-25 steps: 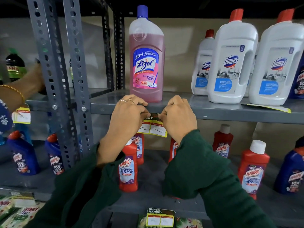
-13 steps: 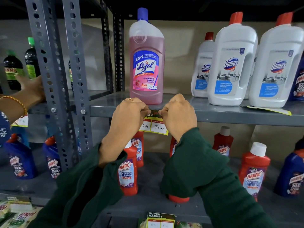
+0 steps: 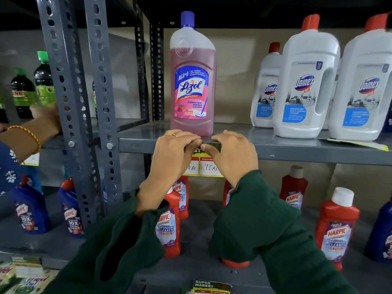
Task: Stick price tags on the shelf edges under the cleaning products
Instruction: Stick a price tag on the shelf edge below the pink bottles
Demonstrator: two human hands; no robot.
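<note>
- The fingertips of the left hand curl down tight on the top strip of the price tag, pinning it against the shelf edge.
- The right hand does the same from the other side, fingers bent and pressed on that top strip, the two sets of fingers almost meeting.
- The tag hangs below the grey edge, its white boxes showing handwriting, one reading "75 Rs".
- Directly above it stands the pink Lizol bottle, upright on the shelf.
- Further right, white Domex bottles stand in a group.
- Red Harpic bottles sit on the shelf below, behind the green sleeves.
- At far left, another person's arm reaches into the neighbouring rack.
</note>
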